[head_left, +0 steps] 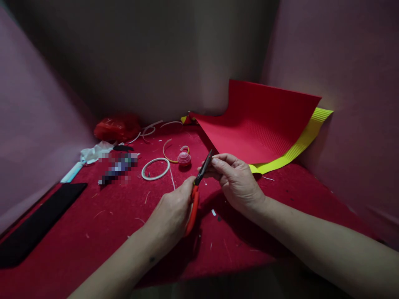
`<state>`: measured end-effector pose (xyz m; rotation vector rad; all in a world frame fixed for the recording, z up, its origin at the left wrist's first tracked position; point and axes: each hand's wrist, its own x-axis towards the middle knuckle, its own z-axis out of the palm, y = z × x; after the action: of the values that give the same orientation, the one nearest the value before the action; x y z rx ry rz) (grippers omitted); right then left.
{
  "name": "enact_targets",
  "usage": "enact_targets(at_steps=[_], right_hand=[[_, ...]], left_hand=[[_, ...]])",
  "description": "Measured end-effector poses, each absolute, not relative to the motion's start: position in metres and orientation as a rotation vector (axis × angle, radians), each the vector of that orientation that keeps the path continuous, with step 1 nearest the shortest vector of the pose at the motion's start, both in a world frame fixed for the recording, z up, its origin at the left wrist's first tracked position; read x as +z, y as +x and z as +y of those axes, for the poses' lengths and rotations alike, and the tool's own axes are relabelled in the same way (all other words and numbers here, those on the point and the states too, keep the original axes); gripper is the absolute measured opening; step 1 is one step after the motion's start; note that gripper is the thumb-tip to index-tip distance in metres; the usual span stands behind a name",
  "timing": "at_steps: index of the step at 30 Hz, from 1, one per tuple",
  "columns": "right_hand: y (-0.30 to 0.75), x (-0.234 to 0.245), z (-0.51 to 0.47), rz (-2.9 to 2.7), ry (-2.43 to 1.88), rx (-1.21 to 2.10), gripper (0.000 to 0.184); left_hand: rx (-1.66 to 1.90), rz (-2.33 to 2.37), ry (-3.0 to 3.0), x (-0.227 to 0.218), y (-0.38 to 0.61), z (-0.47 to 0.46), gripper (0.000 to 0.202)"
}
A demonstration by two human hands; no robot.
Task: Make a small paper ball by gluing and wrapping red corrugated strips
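Note:
My left hand [171, 214] is closed around the red handles of a pair of scissors [197, 189], whose dark blades point up and away. My right hand [235, 178] is pinched at the blade tips, fingers pressed together on something too small to make out. Both hands hover over a red felt-covered table [102, 226]. Just beyond my right hand lies a red corrugated sheet [252, 124] on top of a yellow corrugated sheet [299, 145], both curling up against the back wall.
A white ring [155, 169], a small pink ball [184, 158], a curved yellow strip [166, 151] and white strips lie left of centre. A red plastic bag [116, 126], crumpled white paper [93, 153], and a black strip [37, 224] sit at left. Paper scraps litter the felt.

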<state>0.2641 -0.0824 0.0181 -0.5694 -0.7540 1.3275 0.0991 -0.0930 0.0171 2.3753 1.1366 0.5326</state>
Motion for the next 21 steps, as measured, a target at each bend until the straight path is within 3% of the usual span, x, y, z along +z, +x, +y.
enact_targets(at_steps=[11, 21], right_hand=[[0.265, 0.017, -0.082, -0.766, -0.573, 1.349, 0.008], [0.273, 0.017, -0.081, -0.92, -0.692, 1.392, 0.007]], left_hand=[[0.533, 1.128, 2.434, 0.021, 0.096, -0.089, 0.037], [0.478, 1.134, 2.188, 0.046, 0.081, -0.087, 0.026]])
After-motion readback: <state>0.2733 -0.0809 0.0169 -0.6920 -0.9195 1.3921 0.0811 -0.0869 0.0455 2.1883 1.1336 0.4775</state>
